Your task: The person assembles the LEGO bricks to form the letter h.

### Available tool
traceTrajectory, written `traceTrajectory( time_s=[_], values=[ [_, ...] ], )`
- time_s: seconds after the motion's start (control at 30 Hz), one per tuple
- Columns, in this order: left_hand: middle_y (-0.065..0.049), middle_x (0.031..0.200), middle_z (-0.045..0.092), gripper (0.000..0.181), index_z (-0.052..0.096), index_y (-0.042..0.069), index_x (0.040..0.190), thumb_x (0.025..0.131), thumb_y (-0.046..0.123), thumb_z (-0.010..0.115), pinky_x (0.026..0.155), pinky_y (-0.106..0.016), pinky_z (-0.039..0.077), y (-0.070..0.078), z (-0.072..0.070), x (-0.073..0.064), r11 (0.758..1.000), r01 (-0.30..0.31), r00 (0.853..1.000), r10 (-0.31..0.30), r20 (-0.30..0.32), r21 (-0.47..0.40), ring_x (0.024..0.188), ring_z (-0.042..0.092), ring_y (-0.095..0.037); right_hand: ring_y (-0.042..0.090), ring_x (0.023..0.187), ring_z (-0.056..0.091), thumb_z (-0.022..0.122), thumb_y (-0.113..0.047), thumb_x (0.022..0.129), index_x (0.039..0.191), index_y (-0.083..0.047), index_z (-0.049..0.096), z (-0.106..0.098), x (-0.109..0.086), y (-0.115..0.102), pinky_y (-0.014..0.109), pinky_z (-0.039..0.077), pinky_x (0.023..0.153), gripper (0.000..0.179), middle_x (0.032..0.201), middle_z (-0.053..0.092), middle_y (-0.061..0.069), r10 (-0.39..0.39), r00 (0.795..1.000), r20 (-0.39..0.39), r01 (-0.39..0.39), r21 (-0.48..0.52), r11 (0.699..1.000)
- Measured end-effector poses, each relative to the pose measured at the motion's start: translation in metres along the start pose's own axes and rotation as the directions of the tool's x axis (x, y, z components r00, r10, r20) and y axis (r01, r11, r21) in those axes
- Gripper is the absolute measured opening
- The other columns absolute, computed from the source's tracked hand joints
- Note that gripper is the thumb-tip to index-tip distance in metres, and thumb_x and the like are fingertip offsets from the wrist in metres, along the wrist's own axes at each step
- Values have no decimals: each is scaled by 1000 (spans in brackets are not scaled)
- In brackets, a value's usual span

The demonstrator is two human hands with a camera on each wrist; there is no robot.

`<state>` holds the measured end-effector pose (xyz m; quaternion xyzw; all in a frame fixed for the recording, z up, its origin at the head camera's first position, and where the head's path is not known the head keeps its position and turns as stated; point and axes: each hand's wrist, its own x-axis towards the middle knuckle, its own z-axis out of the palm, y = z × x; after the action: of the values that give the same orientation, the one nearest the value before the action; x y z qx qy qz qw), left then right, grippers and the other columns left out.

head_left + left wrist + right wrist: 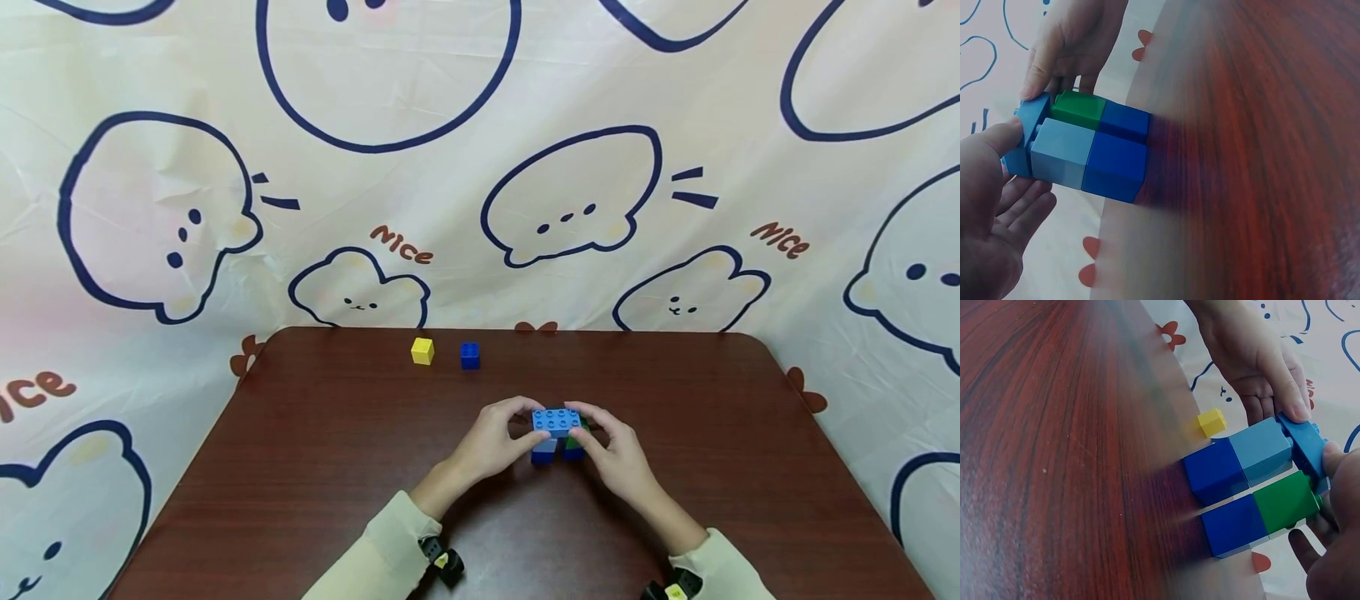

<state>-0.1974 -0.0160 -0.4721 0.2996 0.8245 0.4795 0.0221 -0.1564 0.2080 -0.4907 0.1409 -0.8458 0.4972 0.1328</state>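
Note:
A long blue building brick (556,421) with studs on top is held by both hands, one at each end. My left hand (498,440) pinches its left end between thumb and fingers; my right hand (617,454) pinches the right end. Below it stand two short stacks side by side. One has a light blue block (1063,153) on a dark blue block (1116,165). The other has a green block (1286,501) on another dark blue block (1235,526). In the wrist views, some studs show between the long brick and the stacks; whether it touches them I cannot tell.
Toward the far edge of the brown table (337,483) lie a yellow block (422,351) and a dark blue block (470,356), a little apart. A pale cloth (450,192) with cartoon drawings hangs behind the table.

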Motion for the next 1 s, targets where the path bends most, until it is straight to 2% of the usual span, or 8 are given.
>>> traceTrajectory(
  time_s=[0.2,0.4,0.53,0.87,1.0],
  values=[
    [-2,115,69,29,67,10,120,96,24,74,96,-41,55,1,0,2,1000,13,1000,-13,12,12,105,67,-19,14,102,61,69,-11,98,135,-12,65,-4,0,3,32,55,85,37,124,69,4,-4,999,37,4,12,1000],
    [-3,115,70,29,68,10,120,95,25,74,94,-40,56,1,-1,3,999,-15,1000,15,9,38,104,66,-17,18,108,64,76,0,89,146,-16,55,-9,-1,9,37,56,90,62,132,65,4,-25,995,95,32,-68,997],
    [-3,115,70,30,68,9,120,95,24,75,93,-41,56,0,0,3,998,-32,999,32,5,48,104,66,-16,21,113,64,76,4,88,152,-21,46,-10,0,11,42,55,93,75,129,67,6,-26,994,102,32,-53,998],
    [-1,115,69,31,68,10,120,94,25,76,95,-37,55,0,0,5,998,-30,999,29,22,63,104,65,-12,20,111,64,76,3,88,153,-19,43,-9,2,13,47,54,93,76,128,69,6,-23,994,107,27,-35,999],
    [-1,114,69,30,69,10,120,94,24,76,94,-37,56,2,-2,5,997,-38,999,37,20,73,103,65,-13,18,109,64,76,2,88,153,-20,43,-7,2,12,43,54,93,76,128,69,5,-20,993,117,25,-41,999]
  ],
)
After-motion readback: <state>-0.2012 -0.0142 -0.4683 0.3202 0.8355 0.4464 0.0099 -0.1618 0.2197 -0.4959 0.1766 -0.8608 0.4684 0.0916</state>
